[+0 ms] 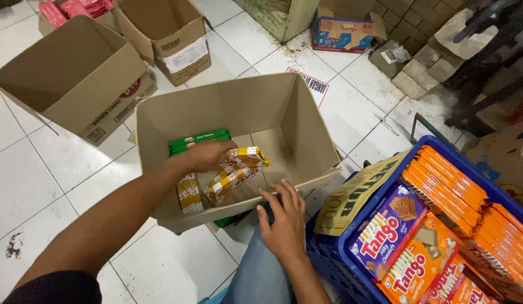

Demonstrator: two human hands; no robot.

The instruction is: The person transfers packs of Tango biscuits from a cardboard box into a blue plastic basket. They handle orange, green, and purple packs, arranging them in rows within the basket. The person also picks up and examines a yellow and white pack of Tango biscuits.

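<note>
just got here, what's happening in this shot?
A person is working over an open cardboard box on a tiled floor. The left hand is inside it, holding yellow-and-white snack packs next to green packs already stacked in the box. The right hand rests on the box's near edge. A blue crate of orange and purple wafer packs sits at right; more empty boxes stand behind.

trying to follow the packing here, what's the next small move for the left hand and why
Probably lower the yellow-and-white snack packs and set them beside the green packs. The left hand holds them inside the cardboard box, above bare box floor, while the right hand steadies the near edge.
</note>
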